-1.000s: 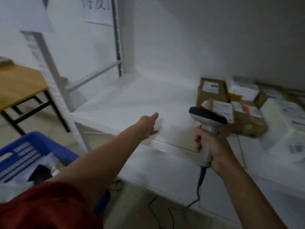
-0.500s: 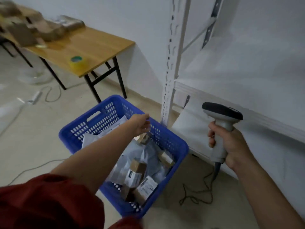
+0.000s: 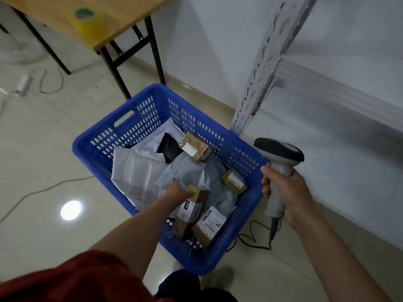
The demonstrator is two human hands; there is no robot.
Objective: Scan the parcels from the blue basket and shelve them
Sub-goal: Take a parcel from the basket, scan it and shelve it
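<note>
My left hand [image 3: 177, 191] had dropped from the rim of the blue plastic basket [image 3: 98, 138] down inside it. Its fingers curled round the end of a small brown cardboard box with a white label [image 3: 194, 203] near the basket's front. My right hand [image 3: 290, 192] gripped the grey handheld barcode scanner [image 3: 279, 153] just beside the basket. I judged the next parcel chosen, with lifting, scanning and the white metal shelf [image 3: 349, 88] ahead.
</note>
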